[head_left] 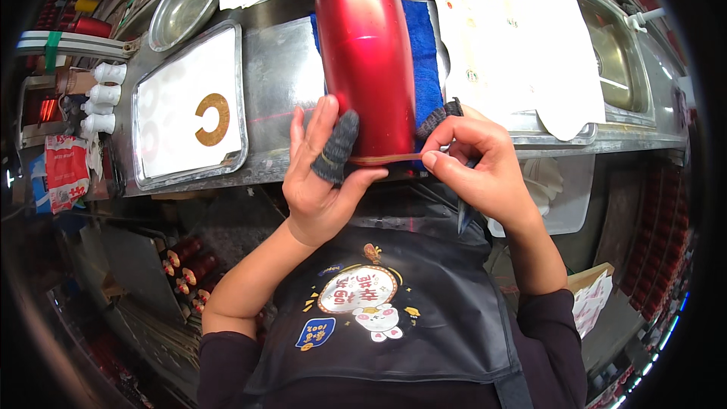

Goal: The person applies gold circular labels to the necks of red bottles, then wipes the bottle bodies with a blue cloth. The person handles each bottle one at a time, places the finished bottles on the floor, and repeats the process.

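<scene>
A glossy red bottle point(367, 68) lies on a blue cloth point(424, 53), its neck pointing away from me. Around its near end runs a thin brownish-gold strip point(390, 158). My left hand point(322, 174) rests against the bottle's lower left side, fingers stretched out, with a dark grey knitted sleeve on one finger. At the lower right, my right hand point(477, 163) pinches the strip's free end between thumb and forefinger. Another grey sleeve covers one of its fingers, partly hidden behind the hand. Below that palm shows a narrow dark bluish thing point(464, 216), whose kind I cannot make out.
To the left, a metal tray point(241, 106) bears a white sheet with a gold C-shaped piece point(213, 119). Behind it stands a round metal bowl point(185, 6). White sheets point(522, 45) cover the right side, beside a steel sink point(617, 53). A translucent bin point(564, 193) sits below the table edge.
</scene>
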Demonstrator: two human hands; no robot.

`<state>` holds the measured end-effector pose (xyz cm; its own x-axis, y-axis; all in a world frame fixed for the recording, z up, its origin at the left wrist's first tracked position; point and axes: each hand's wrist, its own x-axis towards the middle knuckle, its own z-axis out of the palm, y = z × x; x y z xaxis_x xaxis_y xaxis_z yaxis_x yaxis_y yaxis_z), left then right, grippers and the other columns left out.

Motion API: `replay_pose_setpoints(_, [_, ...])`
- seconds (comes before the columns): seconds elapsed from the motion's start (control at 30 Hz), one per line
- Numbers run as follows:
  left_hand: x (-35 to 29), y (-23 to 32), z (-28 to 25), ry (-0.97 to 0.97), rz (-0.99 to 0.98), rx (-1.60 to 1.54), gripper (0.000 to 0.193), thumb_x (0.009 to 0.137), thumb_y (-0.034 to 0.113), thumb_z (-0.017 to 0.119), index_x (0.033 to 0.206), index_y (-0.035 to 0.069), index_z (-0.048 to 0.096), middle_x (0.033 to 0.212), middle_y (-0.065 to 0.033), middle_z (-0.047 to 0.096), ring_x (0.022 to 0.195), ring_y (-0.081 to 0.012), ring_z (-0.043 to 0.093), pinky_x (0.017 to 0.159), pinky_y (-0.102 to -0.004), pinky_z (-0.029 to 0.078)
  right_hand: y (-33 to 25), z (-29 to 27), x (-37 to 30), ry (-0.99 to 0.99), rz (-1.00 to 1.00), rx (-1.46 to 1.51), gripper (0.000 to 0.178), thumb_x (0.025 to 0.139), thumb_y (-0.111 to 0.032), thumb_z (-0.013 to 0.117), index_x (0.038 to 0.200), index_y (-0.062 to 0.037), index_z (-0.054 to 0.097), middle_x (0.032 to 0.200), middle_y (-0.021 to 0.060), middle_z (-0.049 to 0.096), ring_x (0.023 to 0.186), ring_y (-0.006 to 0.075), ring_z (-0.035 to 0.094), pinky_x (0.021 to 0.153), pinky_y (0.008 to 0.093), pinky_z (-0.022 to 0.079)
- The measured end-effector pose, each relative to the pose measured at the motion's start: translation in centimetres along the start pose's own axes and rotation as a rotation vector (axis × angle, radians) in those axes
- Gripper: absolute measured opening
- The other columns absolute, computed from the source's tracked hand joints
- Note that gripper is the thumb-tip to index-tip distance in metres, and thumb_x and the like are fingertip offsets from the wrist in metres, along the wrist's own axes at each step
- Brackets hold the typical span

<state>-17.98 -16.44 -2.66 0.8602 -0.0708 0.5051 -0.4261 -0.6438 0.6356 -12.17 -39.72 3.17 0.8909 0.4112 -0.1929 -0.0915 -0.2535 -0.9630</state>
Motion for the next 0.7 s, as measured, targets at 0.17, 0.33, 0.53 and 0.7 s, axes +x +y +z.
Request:
replay_pose_setpoints(0.17, [-2.7,-0.1,-0.7,-0.070,0.034,0.060,0.062,0.075,0.017,0.089,0.127,-0.006,0.064,0.149,-0.0214,0.053,0.137,-0.0442,0.051,0.114,-0.0693,0.025,-0.5,-0.4,-0.1,0.015,-0.026,-0.029,0.008,0.085,-0.006,0.072,0.081,-0.0020,0.067,0.079,-0.0045,0.051,0.064,0.0002,0.043,0.057,0.0193,0.032])
replay_pose_setpoints(0.33, [-1.8,0.4,-0.7,-0.062,0.103,0.124,0.046,0.076,0.014,0.087,0.117,0.001,0.073,0.147,-0.0205,0.055,0.138,-0.0452,0.050,0.114,-0.0697,0.022,-0.1,-0.8,0.1,0.005,0.023,0.053,0.008,0.084,-0.006,0.071,0.080,-0.0015,0.065,0.079,-0.0039,0.052,0.065,0.0003,0.045,0.058,0.0196,0.033])
replay_pose_setpoints(0.53, [1.3,2.1,-1.0,-0.070,0.255,0.290,0.033,0.071,0.012,0.084,0.103,0.013,0.081,0.145,-0.0189,0.058,0.136,-0.0455,0.051,0.114,-0.0709,0.020,0.2,-0.7,0.3,-0.003,0.037,0.017,0.009,0.085,-0.006,0.071,0.080,-0.0012,0.065,0.080,-0.0037,0.052,0.066,0.0003,0.046,0.058,0.0190,0.034])
replay_pose_setpoints(0.7, [2.9,2.7,0.6,-0.120,0.276,0.388,0.043,0.067,0.018,0.085,0.110,0.014,0.080,0.142,-0.0193,0.060,0.139,-0.0454,0.048,0.114,-0.0694,0.022,0.6,-0.2,0.4,0.006,0.014,0.037,0.009,0.085,-0.007,0.072,0.081,-0.0015,0.066,0.082,-0.0040,0.052,0.065,0.0001,0.045,0.058,0.0187,0.033])
